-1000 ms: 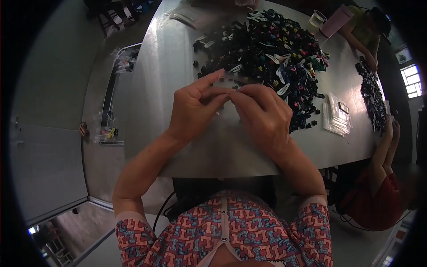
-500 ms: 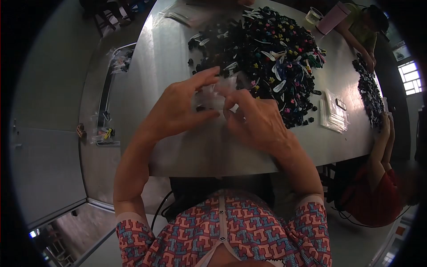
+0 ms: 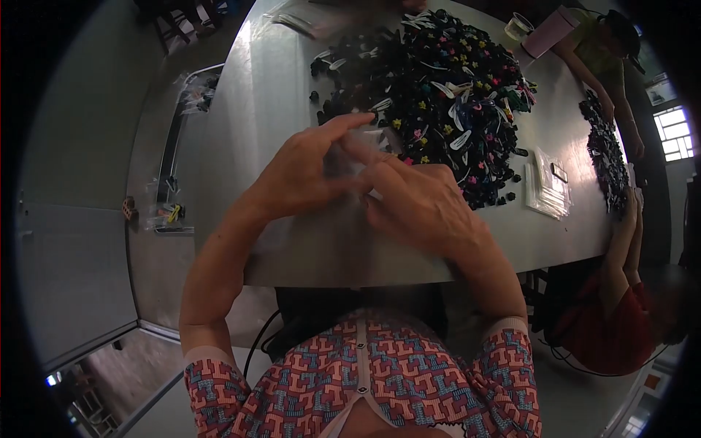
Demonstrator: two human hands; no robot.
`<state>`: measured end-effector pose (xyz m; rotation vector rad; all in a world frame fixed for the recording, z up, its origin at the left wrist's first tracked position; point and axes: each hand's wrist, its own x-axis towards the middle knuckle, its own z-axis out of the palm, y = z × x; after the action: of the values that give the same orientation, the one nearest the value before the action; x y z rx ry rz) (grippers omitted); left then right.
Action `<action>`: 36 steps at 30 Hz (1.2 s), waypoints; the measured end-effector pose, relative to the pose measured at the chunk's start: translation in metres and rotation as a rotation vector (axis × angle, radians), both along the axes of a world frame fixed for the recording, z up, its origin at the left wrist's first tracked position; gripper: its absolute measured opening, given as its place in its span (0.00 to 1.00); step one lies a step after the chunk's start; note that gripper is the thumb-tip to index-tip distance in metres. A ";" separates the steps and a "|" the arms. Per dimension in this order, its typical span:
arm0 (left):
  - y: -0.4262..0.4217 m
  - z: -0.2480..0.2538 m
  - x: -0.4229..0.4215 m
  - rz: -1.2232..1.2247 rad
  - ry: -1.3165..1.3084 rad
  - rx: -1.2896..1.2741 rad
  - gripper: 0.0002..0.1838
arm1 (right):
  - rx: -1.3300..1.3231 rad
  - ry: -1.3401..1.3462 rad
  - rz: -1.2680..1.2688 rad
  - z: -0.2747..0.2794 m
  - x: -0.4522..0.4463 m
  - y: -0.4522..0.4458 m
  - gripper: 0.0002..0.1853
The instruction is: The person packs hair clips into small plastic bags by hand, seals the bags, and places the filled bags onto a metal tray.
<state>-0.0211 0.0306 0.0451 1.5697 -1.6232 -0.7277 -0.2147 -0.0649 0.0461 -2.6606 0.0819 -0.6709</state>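
My left hand (image 3: 296, 171) is open, thumb and fingers spread, and my right hand (image 3: 420, 201) has its fingers bent by a blurred piece of clear plastic (image 3: 382, 137) between my hands, though I can't tell how firmly it grips. Just beyond lies a big heap of clips (image 3: 467, 109), loose on the table (image 3: 321, 255), so most look unhandled. Flat clear packets (image 3: 548, 191) lie stacked at right; bagged pieces (image 3: 171, 213) sit past the left edge.
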 end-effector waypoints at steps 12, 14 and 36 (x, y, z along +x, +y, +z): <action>-0.005 -0.021 0.006 0.074 0.159 -0.060 0.41 | 0.093 0.053 -0.623 0.007 -0.037 -0.125 0.10; -0.005 -0.021 0.005 0.076 0.202 -0.042 0.41 | -0.042 0.056 -0.663 -0.007 -0.036 -0.138 0.10; -0.008 -0.020 0.007 0.061 0.328 0.016 0.38 | 0.911 -0.184 -0.462 0.009 -0.026 -0.108 0.11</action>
<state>-0.0141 0.0228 0.0249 1.4180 -1.3270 -0.9140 -0.2408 -0.1727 0.0548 -1.6965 0.7672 -0.7678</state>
